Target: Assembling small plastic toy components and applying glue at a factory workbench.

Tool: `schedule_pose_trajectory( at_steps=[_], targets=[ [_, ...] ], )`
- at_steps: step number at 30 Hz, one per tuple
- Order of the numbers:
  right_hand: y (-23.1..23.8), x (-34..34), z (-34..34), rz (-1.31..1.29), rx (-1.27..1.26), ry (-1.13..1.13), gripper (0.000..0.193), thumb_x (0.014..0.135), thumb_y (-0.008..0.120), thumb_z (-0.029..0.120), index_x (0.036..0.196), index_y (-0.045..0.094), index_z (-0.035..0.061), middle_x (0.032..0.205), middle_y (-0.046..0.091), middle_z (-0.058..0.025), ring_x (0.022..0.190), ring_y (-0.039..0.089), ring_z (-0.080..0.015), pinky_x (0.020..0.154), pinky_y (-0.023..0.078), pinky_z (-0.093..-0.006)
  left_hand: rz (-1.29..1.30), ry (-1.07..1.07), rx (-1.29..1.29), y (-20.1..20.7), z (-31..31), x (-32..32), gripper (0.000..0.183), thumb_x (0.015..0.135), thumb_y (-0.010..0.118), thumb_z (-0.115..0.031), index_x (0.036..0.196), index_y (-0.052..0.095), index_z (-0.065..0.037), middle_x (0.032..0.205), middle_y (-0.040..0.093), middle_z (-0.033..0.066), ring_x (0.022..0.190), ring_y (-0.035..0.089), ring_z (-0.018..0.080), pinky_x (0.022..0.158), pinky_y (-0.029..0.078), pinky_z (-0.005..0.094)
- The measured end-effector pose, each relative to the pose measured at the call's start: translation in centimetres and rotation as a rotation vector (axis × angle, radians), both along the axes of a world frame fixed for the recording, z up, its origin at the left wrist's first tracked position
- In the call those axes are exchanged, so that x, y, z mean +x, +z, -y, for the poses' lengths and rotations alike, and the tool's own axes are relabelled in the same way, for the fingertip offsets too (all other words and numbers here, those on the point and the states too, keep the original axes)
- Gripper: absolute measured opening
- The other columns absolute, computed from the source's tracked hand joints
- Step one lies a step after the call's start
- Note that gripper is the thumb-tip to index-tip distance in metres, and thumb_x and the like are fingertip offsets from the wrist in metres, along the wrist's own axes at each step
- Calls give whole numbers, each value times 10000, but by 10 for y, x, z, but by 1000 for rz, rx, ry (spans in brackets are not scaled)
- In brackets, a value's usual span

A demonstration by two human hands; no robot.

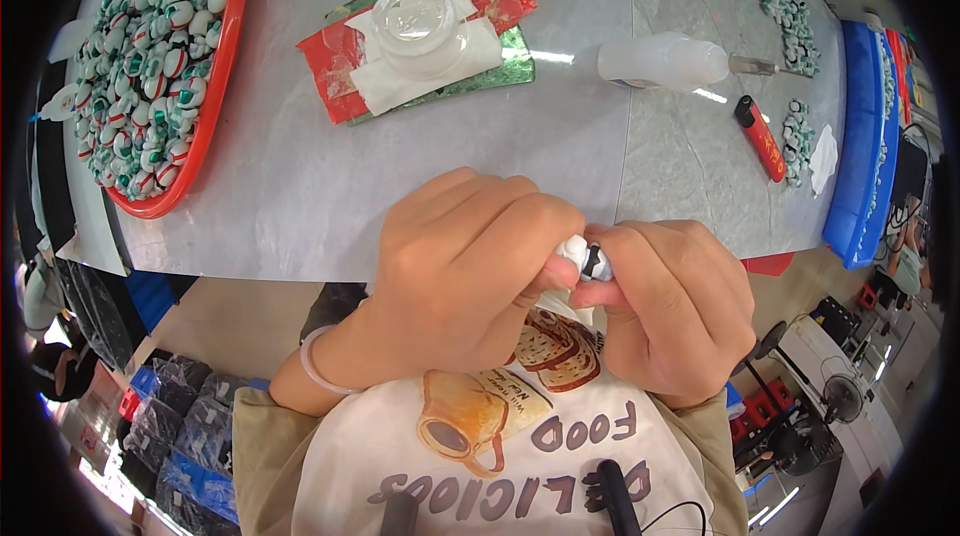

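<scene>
Close to my body, at the table's near edge, both hands meet over a small white figure part with a black band (585, 257). My left hand (465, 261) pinches its white end between thumb and forefinger. The fingertips of my right hand (675, 301) close on the darker, greyish end. My fingers cover much of the piece, so whether it is one part or two pressed together I cannot tell. Beyond my hands a clear round lidded jar (415, 26) stands on white paper over red and green wrapping (335, 61).
A red-rimmed basket (228, 56) heaped with small white-and-green figure parts (150, 76) stands at the left. To the right lie a white squeeze bottle with a needle tip (665, 62), a red lighter (760, 139) and rows of small parts (785, 16). A blue bin (850, 166) sits beside the table.
</scene>
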State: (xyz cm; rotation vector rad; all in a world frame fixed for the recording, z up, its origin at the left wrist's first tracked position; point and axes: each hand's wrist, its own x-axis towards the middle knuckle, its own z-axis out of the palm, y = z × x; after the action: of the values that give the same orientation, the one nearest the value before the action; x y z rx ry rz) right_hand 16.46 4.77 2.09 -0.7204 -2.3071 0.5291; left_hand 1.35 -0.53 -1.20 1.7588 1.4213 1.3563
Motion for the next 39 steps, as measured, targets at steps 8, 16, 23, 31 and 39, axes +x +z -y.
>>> schedule_pose_trajectory(
  at_steps=[8, 16, 23, 31, 39],
  targets=[
    [5, 0, -2, 42, 145, 44, 270, 607, 698, 112, 774, 584, -67, 644, 582, -126, 510, 546, -221, 436, 435, -257, 111, -71, -83, 9, -4, -4, 183, 829, 525, -151, 683, 523, -41, 509, 446, 40, 405, 404, 202, 404, 297, 295],
    [3, -3, -4, 9, 260, 72, 251, 653, 685, 151, 725, 594, -71, 588, 552, -107, 471, 530, -203, 380, 413, -246, 224, -110, -238, 14, 0, -10, 352, 863, 410, -249, 639, 532, -7, 504, 455, 51, 410, 389, 173, 412, 288, 289],
    [13, 0, -5, 94, 313, 98, 254, 656, 685, 146, 748, 599, -74, 590, 546, -106, 481, 536, -205, 384, 412, -248, 264, -120, -237, 18, -2, -10, 341, 862, 406, -221, 626, 524, -6, 483, 439, 47, 396, 381, 169, 404, 283, 291],
    [17, 7, -10, -1, 22, 75, 338, 674, 677, 241, 809, 593, -57, 630, 563, -103, 513, 527, -193, 429, 398, -259, 337, -169, -270, 15, -1, -12, 409, 907, 382, -341, 720, 532, -10, 614, 512, 56, 512, 446, 139, 473, 323, 265],
    [9, 8, -8, -139, -148, -8, 380, 692, 647, 330, 777, 589, -36, 637, 576, -91, 531, 521, -176, 458, 371, -251, 403, -207, -85, 10, -9, -10, 322, 823, 573, -306, 917, 533, 0, 808, 581, 93, 664, 501, 148, 603, 385, 261]
  ],
)
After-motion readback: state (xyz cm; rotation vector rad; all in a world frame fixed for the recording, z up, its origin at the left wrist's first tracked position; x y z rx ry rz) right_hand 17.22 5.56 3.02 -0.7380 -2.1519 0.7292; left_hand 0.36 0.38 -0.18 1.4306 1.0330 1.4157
